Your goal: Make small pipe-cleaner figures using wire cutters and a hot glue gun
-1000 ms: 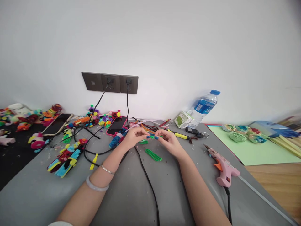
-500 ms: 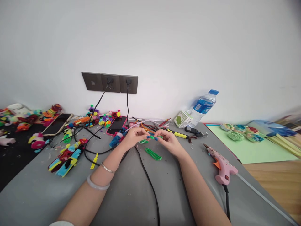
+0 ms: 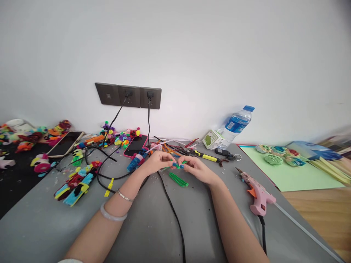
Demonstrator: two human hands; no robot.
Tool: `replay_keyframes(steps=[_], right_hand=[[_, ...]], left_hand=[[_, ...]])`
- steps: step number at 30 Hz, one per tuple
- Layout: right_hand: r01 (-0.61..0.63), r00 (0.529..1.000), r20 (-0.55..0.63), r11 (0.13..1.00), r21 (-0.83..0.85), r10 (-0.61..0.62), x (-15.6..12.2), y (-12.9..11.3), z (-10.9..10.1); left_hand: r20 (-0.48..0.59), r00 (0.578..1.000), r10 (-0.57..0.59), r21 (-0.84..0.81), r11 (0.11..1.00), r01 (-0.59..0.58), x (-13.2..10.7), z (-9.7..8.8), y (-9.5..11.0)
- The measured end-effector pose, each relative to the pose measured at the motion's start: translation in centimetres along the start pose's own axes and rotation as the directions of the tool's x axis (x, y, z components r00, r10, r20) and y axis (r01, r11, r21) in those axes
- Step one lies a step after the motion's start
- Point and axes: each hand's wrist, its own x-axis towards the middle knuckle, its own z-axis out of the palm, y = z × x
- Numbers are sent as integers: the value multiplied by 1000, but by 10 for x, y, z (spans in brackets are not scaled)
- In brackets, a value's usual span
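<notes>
My left hand [image 3: 157,161] and my right hand [image 3: 197,168] meet fingertip to fingertip over the grey table [image 3: 153,226]. Between them they pinch a short green pipe cleaner piece [image 3: 179,164]. A folded green pipe cleaner [image 3: 178,179] lies flat just below my right hand. Another small green piece [image 3: 165,168] lies under my left fingers. A black cable [image 3: 173,215] runs between my forearms toward the front edge.
A pink glue gun [image 3: 257,195] lies at the right. Behind the hands lie loose pipe cleaners, yellow-handled pliers [image 3: 206,156], a pink phone [image 3: 135,144], a water bottle [image 3: 234,125] and a small carton [image 3: 212,139]. Colourful pipe-cleaner figures [image 3: 75,184] crowd the left. Green paper [image 3: 298,175] lies at the right.
Both hands have come slightly lower and closer together, still pinching the green piece. The view has shifted a little.
</notes>
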Motion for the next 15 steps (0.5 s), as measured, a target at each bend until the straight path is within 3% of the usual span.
replay_keyframes(steps=[4,10,12,15], right_hand=[[-8,996,92,1000,-23,10,0,1,-2],[-30,991,131,1000,-9,31,0,1,-4],[-25,994,107,1000,12,24,0,1,-4],[-7,1000,-21,1000,-2,7,0,3,-4]], left_hand=[[74,997,-30,44,999,27,0,-1,0],[94,993,-69,48,997,65,1,-2,-4],[74,995,-63,56,997,58,1,-1,-3],[-25,1000,-15,41,999,16,2,-2,-3]])
